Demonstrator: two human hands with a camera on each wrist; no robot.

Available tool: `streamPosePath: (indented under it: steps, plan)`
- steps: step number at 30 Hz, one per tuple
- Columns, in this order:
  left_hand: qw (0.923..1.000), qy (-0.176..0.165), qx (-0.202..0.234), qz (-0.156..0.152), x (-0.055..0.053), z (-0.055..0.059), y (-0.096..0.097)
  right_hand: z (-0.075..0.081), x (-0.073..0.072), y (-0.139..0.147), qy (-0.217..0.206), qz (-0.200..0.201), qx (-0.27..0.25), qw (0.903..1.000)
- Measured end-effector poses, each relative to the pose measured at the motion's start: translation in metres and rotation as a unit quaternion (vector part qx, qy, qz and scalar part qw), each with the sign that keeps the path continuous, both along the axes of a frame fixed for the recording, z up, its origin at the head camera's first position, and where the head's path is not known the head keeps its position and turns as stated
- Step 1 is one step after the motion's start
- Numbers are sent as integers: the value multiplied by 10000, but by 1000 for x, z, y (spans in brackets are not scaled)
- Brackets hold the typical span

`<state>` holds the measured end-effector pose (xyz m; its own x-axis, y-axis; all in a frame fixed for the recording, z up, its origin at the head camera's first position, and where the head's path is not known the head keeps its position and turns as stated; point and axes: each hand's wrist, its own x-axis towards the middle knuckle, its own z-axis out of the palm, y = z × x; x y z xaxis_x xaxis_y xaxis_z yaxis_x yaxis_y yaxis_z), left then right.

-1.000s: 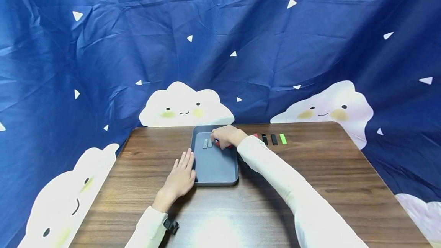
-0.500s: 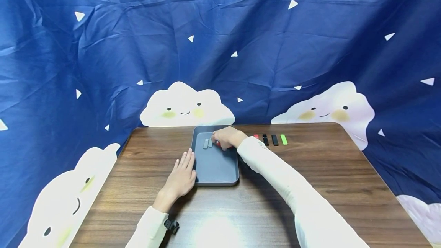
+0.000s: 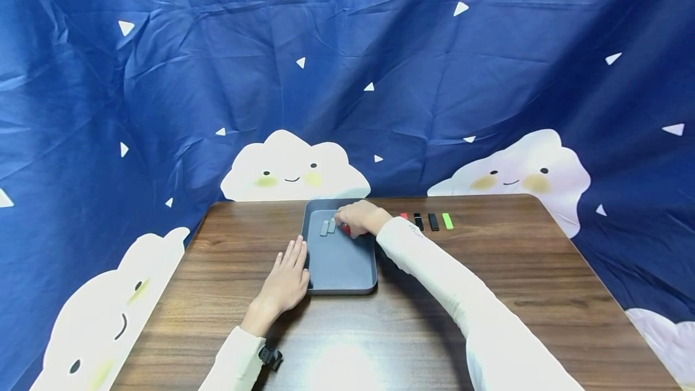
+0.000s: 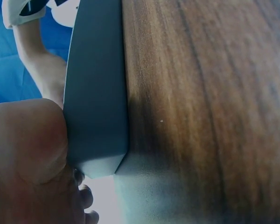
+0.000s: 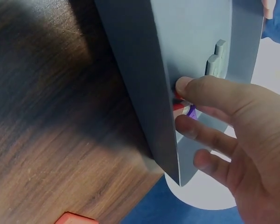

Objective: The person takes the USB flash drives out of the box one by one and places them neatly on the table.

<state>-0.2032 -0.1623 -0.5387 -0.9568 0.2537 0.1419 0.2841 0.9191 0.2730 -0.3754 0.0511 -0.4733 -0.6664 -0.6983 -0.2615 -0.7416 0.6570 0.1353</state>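
Note:
Inside the shallow grey tray (image 3: 342, 267), my right hand (image 3: 360, 217) is near the back right corner. Its thumb and fingers pinch a small red stick (image 3: 346, 230), shaped like a USB flash drive. In the right wrist view a purple piece (image 5: 192, 112) shows beside the red; the fingers hide most of both. Left of that hand, two grey USB sticks (image 3: 324, 227) lie side by side on the tray floor. My left hand (image 3: 285, 276) rests with straight fingers along the tray's left wall (image 4: 95, 84).
Right of the tray a row of small sticks lies on the wooden table (image 3: 516, 288): a red one (image 3: 404, 215) partly hidden by the sleeve, two black ones (image 3: 433, 222) and a green one (image 3: 447, 221). A blue cloth with clouds (image 3: 347, 77) hangs behind the table.
Under my right hand the red stick has turned slightly, and the blue-purple bit seen earlier beside it is now hidden in the head view. My left hand stays against the tray.

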Motion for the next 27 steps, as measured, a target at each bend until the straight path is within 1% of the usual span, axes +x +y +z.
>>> streamPosePath:
  steps: [6, 13, 20, 27]
  plan:
    - [10000, -31, 10, 12, 0, 1, 0, 2, -1, 1, 41, 11, -69, 10000]
    - [9999, -34, 126, -29, 0, 0, 0, 3, -1, 3, -89, 1, -231, 9997]
    - [9999, -113, -35, 32, -1, 2, 1, 5, -2, 10, -83, 53, -475, 9988]
    - [9998, -150, -113, 57, -2, -1, 0, 8, -3, 17, 33, 113, -633, 9979]
